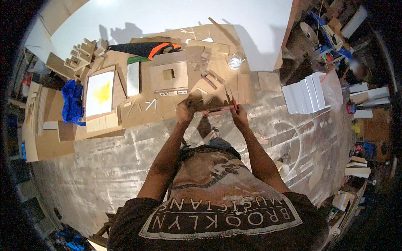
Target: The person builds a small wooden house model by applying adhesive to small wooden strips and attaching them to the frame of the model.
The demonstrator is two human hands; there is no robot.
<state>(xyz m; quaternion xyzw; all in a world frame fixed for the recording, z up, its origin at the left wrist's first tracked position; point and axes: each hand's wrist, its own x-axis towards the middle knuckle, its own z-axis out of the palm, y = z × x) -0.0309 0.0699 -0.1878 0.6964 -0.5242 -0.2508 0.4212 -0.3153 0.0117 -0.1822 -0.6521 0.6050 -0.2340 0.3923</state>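
Observation:
My right hand point(239, 117) is at the front edge of the workbench point(159, 113), closed round the red handle of a pair of scissors point(235, 104). The two narrow blades point away from me, slightly apart. To its left, my left hand point(185, 112) is also at the bench edge with its fingers curled; what they hold, if anything, is too dark to make out. Just beyond my hands lie small wood strips point(209, 81). A square wooden panel point(171, 75) with a square hole lies beyond my left hand.
A handsaw point(138, 49) with an orange and black handle lies at the back. Crumpled foil point(235, 62) rests at the back right. On the left are a yellow-stained white sheet point(100, 94) and a blue bundle point(72, 102). White panels point(305, 95) stand to the right.

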